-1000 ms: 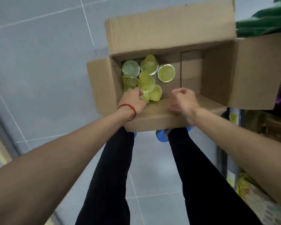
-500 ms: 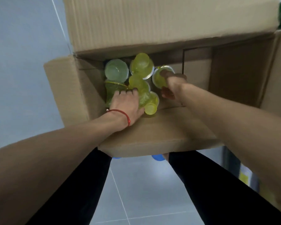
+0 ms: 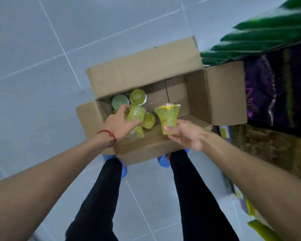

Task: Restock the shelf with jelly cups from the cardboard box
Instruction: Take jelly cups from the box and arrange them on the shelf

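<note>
the right hand (image 3: 186,134) is pinching a jelly cup (image 3: 168,117) by its narrow base above the near wall of the cardboard box (image 3: 146,66), likely bound for the shelf (image 3: 224,133), while the left hand (image 3: 119,124) is curling its fingers (image 3: 124,108) round a second cup (image 3: 136,114) over the heap (image 3: 137,98) inside, seemingly to carry two.

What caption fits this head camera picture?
Left hand and right hand hold yellow-green plastic jelly cups above an open brown cardboard box.

One view only, head-worn and wide-angle. It faces steeply down along the wearer's body to the box (image 3: 146,72) on the floor (image 3: 33,49), with the legs (image 3: 101,197) in the lower frame. The left hand (image 3: 119,123) and right hand (image 3: 188,134) sit mid-frame, near the lens. Shelf goods (image 3: 268,84) fringe the right edge, blurred.
</note>
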Demonstrator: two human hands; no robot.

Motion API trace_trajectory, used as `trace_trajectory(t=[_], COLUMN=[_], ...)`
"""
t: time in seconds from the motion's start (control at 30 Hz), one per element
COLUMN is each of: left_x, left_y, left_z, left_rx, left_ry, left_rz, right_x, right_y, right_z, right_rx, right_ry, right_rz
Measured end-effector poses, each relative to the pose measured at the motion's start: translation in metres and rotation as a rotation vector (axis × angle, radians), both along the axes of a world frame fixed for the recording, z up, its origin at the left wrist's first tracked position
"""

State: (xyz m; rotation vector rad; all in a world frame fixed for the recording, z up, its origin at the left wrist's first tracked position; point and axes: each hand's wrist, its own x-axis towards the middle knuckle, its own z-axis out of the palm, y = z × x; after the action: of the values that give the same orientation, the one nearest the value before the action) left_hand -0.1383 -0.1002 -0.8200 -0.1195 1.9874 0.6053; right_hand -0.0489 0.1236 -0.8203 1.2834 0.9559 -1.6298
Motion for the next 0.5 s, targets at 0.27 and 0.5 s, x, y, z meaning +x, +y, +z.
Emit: trace_trajectory(t=[0.27,0.5], left_x=[-0.039,-0.013], left_y=[0.015,0.025], left_z=[0.111,0.206], left_rx=[0.291,0.413], left_ry=[-0.253,-0.544], left_rz=[-0.06,0.071], right_x=[0.027,0.063], right_y=[-0.064,-0.111], right_z=[0.118,0.206], right_rx=[0.106,0.29], right_ry=[0.148,0.3], right_rz=[-0.329,-0.64])
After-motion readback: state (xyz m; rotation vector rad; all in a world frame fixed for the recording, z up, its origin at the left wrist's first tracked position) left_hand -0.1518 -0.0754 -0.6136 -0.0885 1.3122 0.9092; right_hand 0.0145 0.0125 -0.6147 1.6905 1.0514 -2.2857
